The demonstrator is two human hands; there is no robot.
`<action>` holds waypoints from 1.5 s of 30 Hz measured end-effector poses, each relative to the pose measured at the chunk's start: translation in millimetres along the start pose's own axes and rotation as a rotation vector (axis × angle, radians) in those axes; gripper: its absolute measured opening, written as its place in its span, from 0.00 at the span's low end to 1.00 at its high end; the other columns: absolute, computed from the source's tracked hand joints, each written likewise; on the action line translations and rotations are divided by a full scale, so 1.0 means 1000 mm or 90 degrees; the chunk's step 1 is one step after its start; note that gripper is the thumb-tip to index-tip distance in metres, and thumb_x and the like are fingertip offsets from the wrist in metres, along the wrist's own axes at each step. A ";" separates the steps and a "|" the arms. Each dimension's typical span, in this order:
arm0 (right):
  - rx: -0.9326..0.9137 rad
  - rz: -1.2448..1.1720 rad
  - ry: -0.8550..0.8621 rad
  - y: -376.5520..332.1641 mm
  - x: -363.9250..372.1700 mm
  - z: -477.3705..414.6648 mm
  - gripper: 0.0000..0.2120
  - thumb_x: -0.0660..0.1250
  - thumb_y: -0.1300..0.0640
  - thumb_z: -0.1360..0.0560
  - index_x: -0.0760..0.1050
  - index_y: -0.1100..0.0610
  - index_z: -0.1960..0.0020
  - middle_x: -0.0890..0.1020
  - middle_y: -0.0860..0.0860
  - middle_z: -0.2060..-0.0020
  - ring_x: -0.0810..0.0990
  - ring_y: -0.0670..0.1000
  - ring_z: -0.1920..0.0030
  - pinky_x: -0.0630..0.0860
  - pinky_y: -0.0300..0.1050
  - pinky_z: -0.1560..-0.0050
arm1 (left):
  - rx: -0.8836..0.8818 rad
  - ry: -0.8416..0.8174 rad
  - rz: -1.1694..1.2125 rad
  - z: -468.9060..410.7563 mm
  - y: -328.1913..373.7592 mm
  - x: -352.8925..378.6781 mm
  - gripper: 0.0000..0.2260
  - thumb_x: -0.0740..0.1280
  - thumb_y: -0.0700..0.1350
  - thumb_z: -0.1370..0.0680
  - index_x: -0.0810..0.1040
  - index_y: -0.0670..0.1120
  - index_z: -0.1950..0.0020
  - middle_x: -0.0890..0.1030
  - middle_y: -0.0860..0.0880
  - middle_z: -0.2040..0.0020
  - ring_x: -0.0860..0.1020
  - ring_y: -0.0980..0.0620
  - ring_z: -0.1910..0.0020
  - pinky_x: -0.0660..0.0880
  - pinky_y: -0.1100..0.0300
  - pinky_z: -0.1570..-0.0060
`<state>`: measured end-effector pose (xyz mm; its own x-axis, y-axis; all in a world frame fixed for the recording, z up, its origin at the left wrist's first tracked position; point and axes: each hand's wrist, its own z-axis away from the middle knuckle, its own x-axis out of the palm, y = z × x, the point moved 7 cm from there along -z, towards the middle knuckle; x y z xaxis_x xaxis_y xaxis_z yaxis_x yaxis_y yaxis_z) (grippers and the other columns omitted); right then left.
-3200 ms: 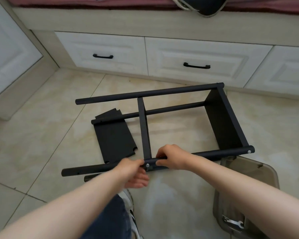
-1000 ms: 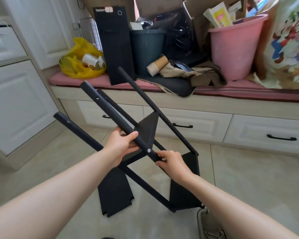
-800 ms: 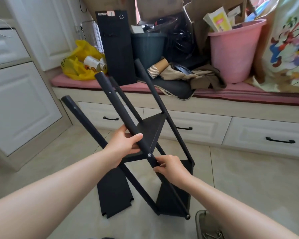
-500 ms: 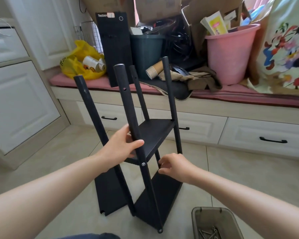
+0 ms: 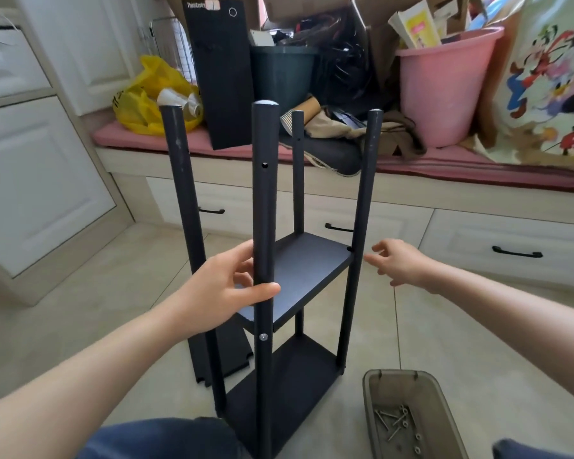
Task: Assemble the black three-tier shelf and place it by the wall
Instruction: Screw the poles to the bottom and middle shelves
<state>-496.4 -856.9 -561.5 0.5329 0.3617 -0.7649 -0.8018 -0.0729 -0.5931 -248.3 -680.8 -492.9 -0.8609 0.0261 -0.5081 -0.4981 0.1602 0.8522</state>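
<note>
Black shelf frame (image 5: pixel 358 207) stands upright on the tiled floor between my two hands, its four posts vertical. Two boards are fitted: the middle board (image 5: pixel 309 266) sits level with my hands and the bottom board (image 5: pixel 299 376) lies below them, at floor level. My left hand (image 5: pixel 219 293) grips the nearest post (image 5: pixel 264 210), thumb wrapped across its front and fingers curled behind it, just above a silver screw head (image 5: pixel 263 336). An open hole (image 5: pixel 264 165) shows in the same post, above my left hand. My right hand (image 5: pixel 398 263) holds nothing: its fingers are loosely spread and point at the right-hand post (image 5: pixel 362 200), just beside it but not touching. A loose board (image 5: pixel 236 349) lies flat on the floor below my left hand, behind the frame's left posts. Below my right hand, near the frame's foot, sits a translucent tray (image 5: pixel 368 389) containing screws (image 5: pixel 395 422).
</note>
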 end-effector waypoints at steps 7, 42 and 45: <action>0.048 -0.151 0.009 0.002 -0.007 -0.023 0.32 0.63 0.48 0.19 0.52 0.54 0.21 0.74 0.51 0.48 0.78 0.54 0.45 0.80 0.49 0.52 | -0.009 0.002 0.058 0.005 0.004 -0.009 0.10 0.74 0.57 0.30 0.78 0.56 0.53 0.80 0.47 0.59 0.83 0.40 0.56 0.84 0.50 0.57; 0.067 -0.278 0.042 0.030 -0.015 -0.005 0.19 0.60 0.56 0.17 0.62 0.48 0.28 0.77 0.55 0.37 0.84 0.56 0.52 0.83 0.59 0.54 | -0.026 0.041 0.037 -0.010 0.001 -0.013 0.07 0.70 0.55 0.28 0.77 0.55 0.54 0.83 0.45 0.57 0.86 0.50 0.57 0.82 0.58 0.64; 0.065 -0.271 0.060 0.037 -0.023 0.003 0.18 0.60 0.56 0.17 0.62 0.48 0.29 0.78 0.56 0.39 0.84 0.56 0.50 0.83 0.61 0.52 | -0.042 0.041 0.022 -0.016 -0.003 -0.012 0.11 0.70 0.56 0.27 0.76 0.51 0.50 0.84 0.47 0.57 0.86 0.50 0.55 0.84 0.54 0.62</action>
<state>-539.2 -865.1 -565.6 0.8397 0.2529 -0.4806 -0.5260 0.1583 -0.8356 -237.5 -697.2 -487.5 -0.8811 -0.0327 -0.4717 -0.4726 0.0947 0.8762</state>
